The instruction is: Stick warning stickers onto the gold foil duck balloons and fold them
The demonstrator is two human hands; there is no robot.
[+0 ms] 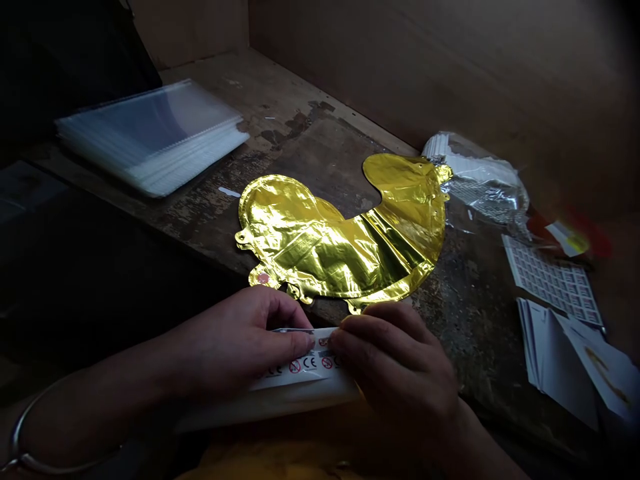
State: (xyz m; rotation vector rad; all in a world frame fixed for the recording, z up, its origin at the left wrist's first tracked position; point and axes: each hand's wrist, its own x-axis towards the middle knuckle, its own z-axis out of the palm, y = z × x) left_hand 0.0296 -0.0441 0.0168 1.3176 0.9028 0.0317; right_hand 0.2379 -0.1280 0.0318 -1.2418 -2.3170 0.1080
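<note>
Fingers (301, 345) of the left hand (245, 340) and of the right hand (400, 357) are clamped on a white label sheet (309, 365), held at 6 o'clock in the view, by the near edge of the desk (325, 150); CE marks and red warning signs are printed on it. What seems to be in hand is the picking at or smoothing of this sheet, though which cannot be told; for the next move a fine pinch and a steady hold would probably be called for. In the middle, a gold balloon (345, 257) is laid flat, its far end pointed towards 2 o'clock. Beside that end, a clear bag (493, 197) is filled with white pieces (465, 160), too dim to be made out. At 10 o'clock clear plastic sleeves (155, 140) are stacked; whether anything is held in them cannot be told. At 3 o'clock a printed sheet (550, 277) is placed, and at 4 o'clock white cards (555, 360) are loosely gathered.
</note>
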